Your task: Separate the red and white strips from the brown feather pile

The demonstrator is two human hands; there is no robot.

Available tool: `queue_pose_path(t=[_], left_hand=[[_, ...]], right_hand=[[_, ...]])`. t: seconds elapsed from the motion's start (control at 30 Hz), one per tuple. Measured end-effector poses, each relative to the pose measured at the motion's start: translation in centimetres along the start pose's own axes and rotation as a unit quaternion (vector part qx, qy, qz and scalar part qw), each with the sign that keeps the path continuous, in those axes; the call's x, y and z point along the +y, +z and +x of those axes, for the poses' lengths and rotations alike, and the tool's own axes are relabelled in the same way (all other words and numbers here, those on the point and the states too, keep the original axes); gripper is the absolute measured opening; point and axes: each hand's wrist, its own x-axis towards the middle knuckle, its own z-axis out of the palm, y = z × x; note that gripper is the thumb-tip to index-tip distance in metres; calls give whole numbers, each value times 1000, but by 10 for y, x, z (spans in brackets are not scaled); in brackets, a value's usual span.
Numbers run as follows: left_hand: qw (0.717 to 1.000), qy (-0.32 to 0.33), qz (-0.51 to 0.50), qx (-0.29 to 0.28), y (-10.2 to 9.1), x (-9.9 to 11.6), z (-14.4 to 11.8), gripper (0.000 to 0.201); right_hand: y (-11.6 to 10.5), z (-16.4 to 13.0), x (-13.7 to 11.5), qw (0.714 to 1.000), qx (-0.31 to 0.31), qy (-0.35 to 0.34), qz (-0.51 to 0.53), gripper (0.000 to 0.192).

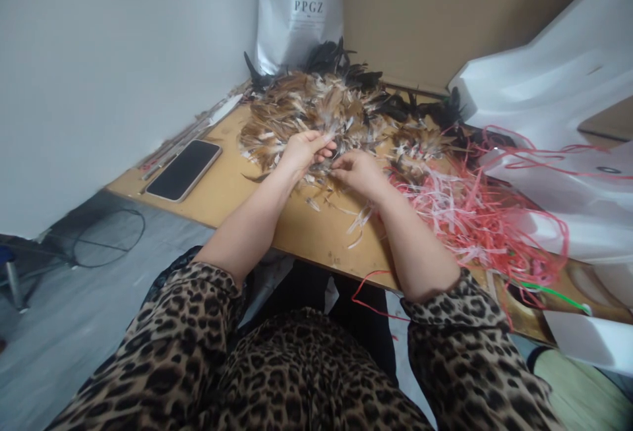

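A large heap of brown, tan and white feathers (pixel 287 111) lies on the wooden table, with black feathers along its far side. At the heap's near edge, my left hand (pixel 309 147) is closed in a pinch on a pale feather (pixel 330 129) that sticks up past the fingertips. Just to the right and slightly nearer, my right hand (pixel 363 172) has its thumb and fingers pressed together low among the feathers. Whatever lies between those fingertips is too small to make out. The two hands are close but apart.
A tangle of pink, red and white strips (pixel 475 220) spreads right of my right forearm. A phone (pixel 184 171) rests at the left on the wooden table (pixel 237 200). Behind the heap stands a silvery bag (pixel 301 35). White foam-like pieces (pixel 548 82) crowd the right side.
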Motion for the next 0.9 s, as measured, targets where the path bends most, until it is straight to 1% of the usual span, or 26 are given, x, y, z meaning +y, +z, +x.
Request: queue_pose_path(t=[0.07, 0.1, 0.17, 0.23, 0.27, 0.37, 0.43, 0.47, 0.57, 0.73, 0.9], left_hand=[[1000, 1, -4, 1, 0, 0, -1, 19], [1000, 3, -3, 2, 0, 0, -1, 20], [1000, 10, 8, 6, 0, 0, -1, 19], [999, 19, 33, 14, 0, 1, 0, 19], [998, 24, 49, 18, 0, 2, 0, 19], [994, 44, 96, 11, 0, 4, -1, 16], [991, 58, 122, -1, 1, 5, -3, 13], [989, 64, 135, -6, 2, 6, -4, 12], [981, 74, 176, -25, 4, 7, -8, 11], [973, 57, 213, -70, 5, 5, -11, 11], [967, 38, 234, -88, 5, 3, -11, 10]], right_hand=[[6, -1, -1, 998, 5, -19, -57, 11], [7, 0, 0, 997, 6, -21, -70, 10], [8, 1, 1, 999, 9, -11, -44, 8], [4, 3, 1, 999, 13, 21, 42, 11], [2, 4, 1, 994, 14, 43, 98, 14], [-8, 5, -1, 962, 7, 102, 252, 22], [-12, 5, -2, 944, 0, 117, 309, 25], [-14, 4, -1, 939, -2, 117, 322, 25], [-15, 4, 1, 941, -8, 111, 321, 26], [-13, 5, 5, 962, 0, 93, 257, 25], [-15, 6, 4, 977, 11, 73, 199, 24]])
